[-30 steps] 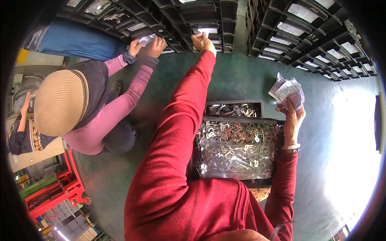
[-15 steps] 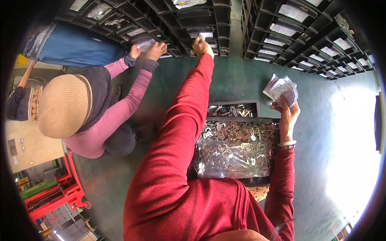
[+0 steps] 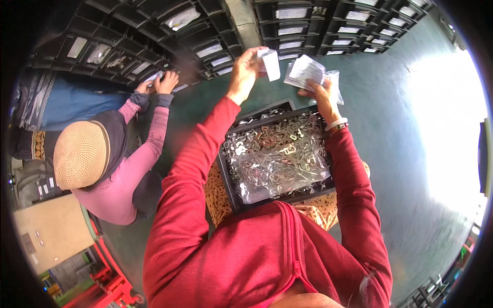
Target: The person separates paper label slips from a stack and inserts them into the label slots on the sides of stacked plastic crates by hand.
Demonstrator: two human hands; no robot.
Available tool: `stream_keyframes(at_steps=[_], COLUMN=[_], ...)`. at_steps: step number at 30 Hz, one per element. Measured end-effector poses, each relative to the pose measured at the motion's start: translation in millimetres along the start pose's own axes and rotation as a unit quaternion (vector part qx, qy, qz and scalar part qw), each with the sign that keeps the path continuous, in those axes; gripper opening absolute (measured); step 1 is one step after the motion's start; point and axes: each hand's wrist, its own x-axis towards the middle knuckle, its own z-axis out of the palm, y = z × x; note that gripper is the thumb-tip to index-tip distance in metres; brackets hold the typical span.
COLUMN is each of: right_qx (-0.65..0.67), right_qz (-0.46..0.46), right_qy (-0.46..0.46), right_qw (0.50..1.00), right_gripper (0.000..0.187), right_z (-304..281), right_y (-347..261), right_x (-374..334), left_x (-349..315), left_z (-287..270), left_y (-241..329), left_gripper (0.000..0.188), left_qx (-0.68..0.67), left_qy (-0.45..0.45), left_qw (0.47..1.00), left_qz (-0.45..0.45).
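My left hand point(image 3: 244, 72) is closed on a white paper slip point(image 3: 270, 65), held up in front of the stacked crates. To its right my right hand point(image 3: 322, 95) grips a stack of printed paper slips point(image 3: 305, 72), with a clear plastic bag point(image 3: 334, 86) against it. Below both hands, close to my body, a black crate point(image 3: 228, 180) holds many small metal buckle-like pieces point(image 3: 291, 134). A clear plastic sheet or bag point(image 3: 277, 172) lies over part of them. Behind it, partly hidden, is a second black crate point(image 3: 264, 110) with metal pieces.
Stacked black crates point(image 3: 210, 31) with white labels line the far side. At my left a co-worker in a pink top and woven hat point(image 3: 79, 154) reaches to the stacks with both hands point(image 3: 159, 84). A red metal frame point(image 3: 110, 267) stands lower left on the green floor point(image 3: 400, 169).
My left hand has drawn back from the crate stack toward my right hand, now with a white slip. My right hand and its stack have moved left. The view has shifted to the right.
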Motion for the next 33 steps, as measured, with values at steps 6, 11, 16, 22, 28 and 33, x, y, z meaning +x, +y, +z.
stream_keyframes(at_steps=[6, 11, 16, 22, 28, 33], right_qx=[-0.007, 0.109, 0.123, 0.139, 0.183, 0.156], right_qz=[0.011, -0.005, 0.049, 0.116, 0.171, 0.157], right_qy=[-0.052, -0.069, -0.055, -0.146, -0.153, -0.220], right_qw=[0.999, 0.992, 0.990, 0.973, 0.956, 0.950], right_gripper=[0.037, 0.040, 0.040, 0.035, 0.039, 0.041], right_z=[43, 73, 80, 88, 87, 85], right_y=[-42, -42, -40, -39, -48, -45], right_x=[-21, -35, -44, -44, -49, -48], left_x=[-20, -20, -32, -45, -39, -38], left_z=[45, 42, 44, 26, 10, 9], left_y=[31, 18, 24, 28, 40, 53], left_gripper=[0.020, 0.016, 0.019, 0.054, 0.038, 0.026], left_qx=[0.277, 0.481, 0.447, 0.422, 0.620, 0.644], left_qy=[-0.001, 0.145, 0.116, 0.089, -0.054, -0.119], left_qw=[0.959, 0.814, 0.855, 0.883, 0.722, 0.686], left_qz=[0.051, 0.292, 0.238, 0.182, 0.303, 0.317])
